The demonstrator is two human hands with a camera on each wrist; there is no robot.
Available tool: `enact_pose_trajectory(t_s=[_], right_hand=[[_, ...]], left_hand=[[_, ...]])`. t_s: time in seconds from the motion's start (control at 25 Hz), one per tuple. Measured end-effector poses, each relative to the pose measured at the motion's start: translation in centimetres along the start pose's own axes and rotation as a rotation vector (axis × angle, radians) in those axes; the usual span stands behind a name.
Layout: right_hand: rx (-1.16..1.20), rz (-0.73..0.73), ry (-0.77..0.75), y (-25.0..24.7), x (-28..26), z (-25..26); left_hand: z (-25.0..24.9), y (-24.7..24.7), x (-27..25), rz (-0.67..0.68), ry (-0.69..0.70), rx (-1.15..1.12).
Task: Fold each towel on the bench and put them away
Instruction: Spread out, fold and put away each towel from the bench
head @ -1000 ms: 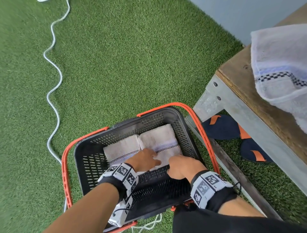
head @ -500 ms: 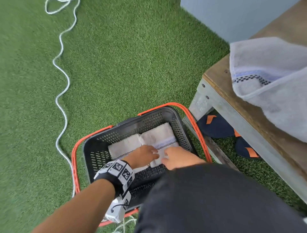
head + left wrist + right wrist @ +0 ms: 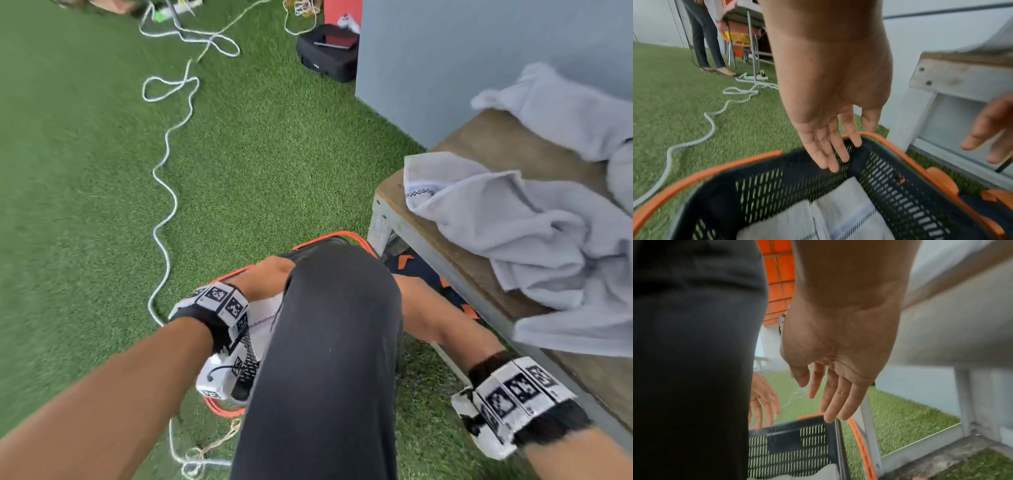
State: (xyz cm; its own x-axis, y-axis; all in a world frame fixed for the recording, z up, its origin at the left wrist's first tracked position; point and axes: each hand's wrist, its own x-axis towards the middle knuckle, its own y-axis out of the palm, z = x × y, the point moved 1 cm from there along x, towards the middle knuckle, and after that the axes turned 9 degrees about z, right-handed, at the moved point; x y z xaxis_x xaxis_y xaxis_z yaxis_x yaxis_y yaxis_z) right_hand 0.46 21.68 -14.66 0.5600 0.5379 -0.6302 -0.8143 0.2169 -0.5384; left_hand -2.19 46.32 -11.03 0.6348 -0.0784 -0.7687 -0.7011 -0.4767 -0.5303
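Two towels in the basket, more waiting on the bench.

From my head, loose towels lie heaped on the bench; my knee hides most of the basket. At my left wrist, my left hand hangs open and empty above two folded towels lying side by side inside. At my right wrist, my right hand is open too, holding nothing, near the rim. The risk, I judge: the heap slipping onto the grass if I tug one corner.
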Motion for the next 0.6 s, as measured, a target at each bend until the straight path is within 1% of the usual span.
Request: enact_pose_trajectory(t_s=[0.04, 0.08, 0.16, 0.2, 0.28, 0.36, 0.4, 0.48, 0.56, 0.6], right_hand=[[0.017, -0.071, -0.04, 0.2, -0.8, -0.6], [0.049, -0.144, -0.087, -0.2, -2.7, -0.4], [0.114, -0.33, -0.158, -1.1, -6.2, -0.4], [0.127, -0.388, -0.166, -1.5, -7.6, -0.4], [0.185, -0.479, -0.141, -2.1, -11.0, -1.3], [0.278, -0.579, -0.125, -2.9, -14.4, -2.4], [0.295, -0.667, -0.133, -3.4, -15.9, -3.2], [0.258, -0.87, -0.092, -4.2, -18.4, -4.9], [0.212, -1.046, 0.033, -4.7, -19.7, -6.8], [0.188, -1.094, 0.129, -4.8, -20.2, -7.7]], left_hand=[[0.9, 0.0, 0.6, -0.061, 0.049, -0.061], [1.0, -0.3, 0.6, -0.098, 0.088, -0.077], [-0.3, -1.6, 0.0, -0.201, 0.121, -0.131], [-1.3, -2.5, -0.4, -0.266, 0.154, -0.161], [-4.7, -3.7, -2.1, -0.382, 0.202, -0.166], [-8.8, -4.5, -3.4, -0.434, 0.276, -0.169], [-11.3, -4.7, -4.0, -0.46, 0.322, -0.167], [-16.3, -4.5, -4.7, -0.491, 0.432, -0.141], [-20.6, -3.4, -4.5, -0.486, 0.522, -0.089], [-22.6, -2.6, -4.0, -0.453, 0.55, -0.041]])
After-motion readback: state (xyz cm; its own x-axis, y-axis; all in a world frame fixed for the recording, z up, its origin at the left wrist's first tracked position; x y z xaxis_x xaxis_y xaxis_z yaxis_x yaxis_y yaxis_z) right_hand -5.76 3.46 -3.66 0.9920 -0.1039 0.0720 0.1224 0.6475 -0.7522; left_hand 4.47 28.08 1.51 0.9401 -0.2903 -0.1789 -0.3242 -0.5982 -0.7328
